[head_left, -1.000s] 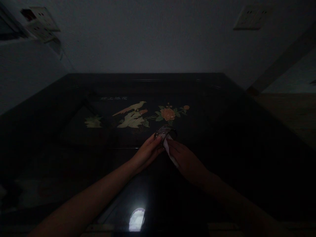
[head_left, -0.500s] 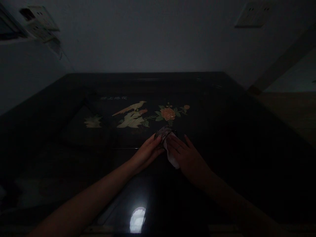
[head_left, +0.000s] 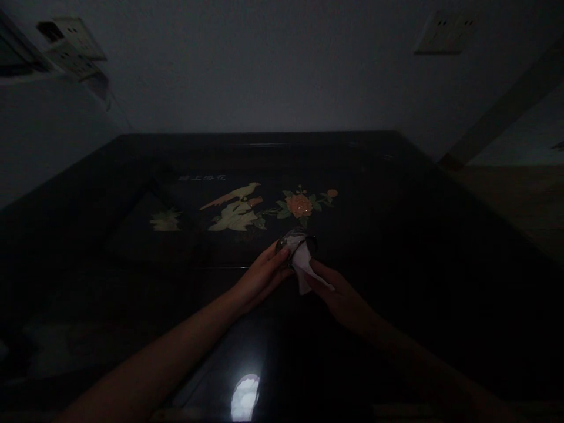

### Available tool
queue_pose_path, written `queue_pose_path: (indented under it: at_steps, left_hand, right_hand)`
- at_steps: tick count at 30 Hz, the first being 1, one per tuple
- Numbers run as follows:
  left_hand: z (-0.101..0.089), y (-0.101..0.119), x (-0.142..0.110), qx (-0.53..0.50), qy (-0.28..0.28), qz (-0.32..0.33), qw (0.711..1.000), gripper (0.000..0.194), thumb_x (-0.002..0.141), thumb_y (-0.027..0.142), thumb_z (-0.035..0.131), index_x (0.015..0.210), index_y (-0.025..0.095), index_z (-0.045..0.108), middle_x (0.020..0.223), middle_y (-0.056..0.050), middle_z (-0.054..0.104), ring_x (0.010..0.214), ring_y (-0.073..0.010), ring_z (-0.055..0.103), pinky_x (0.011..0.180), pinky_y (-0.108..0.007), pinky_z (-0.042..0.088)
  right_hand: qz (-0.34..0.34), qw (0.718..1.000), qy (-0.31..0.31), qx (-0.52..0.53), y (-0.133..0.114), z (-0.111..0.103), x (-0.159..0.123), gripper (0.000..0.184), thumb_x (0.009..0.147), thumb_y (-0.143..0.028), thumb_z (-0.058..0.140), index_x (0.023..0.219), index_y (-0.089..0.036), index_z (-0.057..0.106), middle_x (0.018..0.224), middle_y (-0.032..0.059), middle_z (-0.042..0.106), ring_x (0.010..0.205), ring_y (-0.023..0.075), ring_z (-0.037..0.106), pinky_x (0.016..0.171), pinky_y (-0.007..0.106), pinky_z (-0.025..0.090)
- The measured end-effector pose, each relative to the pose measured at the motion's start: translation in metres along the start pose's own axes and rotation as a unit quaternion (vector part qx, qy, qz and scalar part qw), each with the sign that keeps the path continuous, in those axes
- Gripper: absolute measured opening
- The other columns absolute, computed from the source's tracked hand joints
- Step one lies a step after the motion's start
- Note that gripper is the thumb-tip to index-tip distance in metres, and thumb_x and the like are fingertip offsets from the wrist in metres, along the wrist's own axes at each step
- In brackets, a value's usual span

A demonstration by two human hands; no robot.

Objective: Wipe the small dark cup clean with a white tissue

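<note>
The scene is very dark. A small round shiny object [head_left: 296, 239], perhaps a metal ring or lid, rests on a glossy black table [head_left: 396, 247]. My left hand [head_left: 263, 275] has its fingers closed against the object's left side, holding it. My right hand [head_left: 341, 298] grips a white tissue or cloth [head_left: 303, 265], whose upper part lies on the round object. A painted bird and orange flower [head_left: 299, 204] decorate the tabletop just beyond the object.
A pale wall rises behind the table, with a socket plate [head_left: 445, 32] at upper right and switch plates [head_left: 70, 44] at upper left. A bright lamp reflection [head_left: 245, 396] shows near the table's front edge. Wooden floor [head_left: 520, 200] lies to the right.
My right hand has drawn back toward me and closed on the white cloth, lifting more of it into view. The left hand and the round object have stayed in place.
</note>
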State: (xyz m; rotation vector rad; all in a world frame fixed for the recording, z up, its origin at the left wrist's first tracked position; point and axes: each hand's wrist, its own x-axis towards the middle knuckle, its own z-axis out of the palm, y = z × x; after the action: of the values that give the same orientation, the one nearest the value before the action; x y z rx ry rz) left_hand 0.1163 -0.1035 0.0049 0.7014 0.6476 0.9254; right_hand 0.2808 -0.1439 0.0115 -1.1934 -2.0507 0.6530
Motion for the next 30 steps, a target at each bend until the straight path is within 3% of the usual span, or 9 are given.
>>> queue_pose_path:
  at_steps: [3,6,10,13,20,25,30]
  left_hand:
    - [0.000,0.000,0.000,-0.001,0.005,-0.001,1.000,0.032,0.079,0.035,0.067,0.108,0.021,0.065,0.111,-0.007,0.065,0.101,-0.0192,0.059,0.086,-0.028,0.045]
    - [0.000,0.001,0.001,-0.012,0.014,-0.006,1.000,0.032,0.077,0.035,0.069,0.106,0.020,0.065,0.108,-0.006,0.066,0.098,-0.0182,0.059,0.085,-0.028,0.045]
    - [0.001,0.001,0.001,-0.023,0.022,-0.009,0.999,0.033,0.076,0.035,0.070,0.105,0.019,0.065,0.105,-0.006,0.066,0.095,-0.0178,0.060,0.085,-0.029,0.045]
    - [0.002,0.002,0.000,-0.025,0.013,-0.013,1.000,0.033,0.075,0.036,0.071,0.103,0.019,0.065,0.102,-0.006,0.066,0.092,-0.0165,0.060,0.082,-0.027,0.045]
    - [0.004,0.002,0.000,-0.003,0.005,-0.004,1.000,0.036,0.077,0.035,0.069,0.110,0.021,0.064,0.111,-0.006,0.065,0.095,-0.0155,0.058,0.079,-0.024,0.043]
    - [0.004,0.001,0.001,-0.010,0.007,-0.006,1.000,0.035,0.077,0.034,0.069,0.110,0.021,0.063,0.114,-0.007,0.064,0.099,-0.0167,0.058,0.082,-0.025,0.043]
    - [0.001,-0.001,0.002,-0.024,0.011,-0.010,1.000,0.034,0.076,0.035,0.070,0.106,0.020,0.064,0.105,-0.006,0.066,0.094,-0.0160,0.059,0.081,-0.026,0.043]
  right_hand:
    - [0.031,0.997,-0.004,0.072,-0.001,0.001,0.000,0.033,0.094,-0.020,0.037,0.120,-0.020,0.057,0.106,0.0072,0.070,0.094,0.0193,0.067,0.078,0.032,0.057]
    - [-0.005,0.997,-0.040,0.069,-0.002,-0.002,0.004,0.032,0.092,-0.015,0.038,0.118,-0.017,0.057,0.110,0.0092,0.068,0.096,0.0189,0.066,0.083,0.032,0.055]
    - [-0.082,0.994,-0.062,-0.045,0.004,-0.006,0.008,0.039,0.090,-0.011,0.037,0.127,-0.014,0.052,0.127,0.0148,0.060,0.118,0.0215,0.056,0.096,0.038,0.049]
    - [-0.120,0.976,-0.073,-0.165,0.012,-0.007,0.008,0.041,0.088,-0.008,0.040,0.127,-0.010,0.052,0.128,0.0176,0.059,0.121,0.0231,0.054,0.098,0.041,0.047]
    - [-0.126,0.932,-0.079,-0.331,0.012,-0.009,0.007,0.048,0.087,-0.005,0.039,0.133,-0.016,0.049,0.136,0.0124,0.053,0.129,0.0256,0.045,0.104,0.054,0.037]
    - [-0.110,0.932,-0.085,-0.335,0.010,-0.009,0.006,0.050,0.087,-0.004,0.037,0.134,-0.016,0.047,0.140,0.0123,0.049,0.133,0.0260,0.040,0.105,0.054,0.036]
    - [-0.094,0.959,-0.086,-0.252,0.013,-0.003,0.004,0.053,0.083,-0.001,0.037,0.134,-0.011,0.047,0.138,0.0159,0.051,0.131,0.0253,0.043,0.104,0.048,0.041]
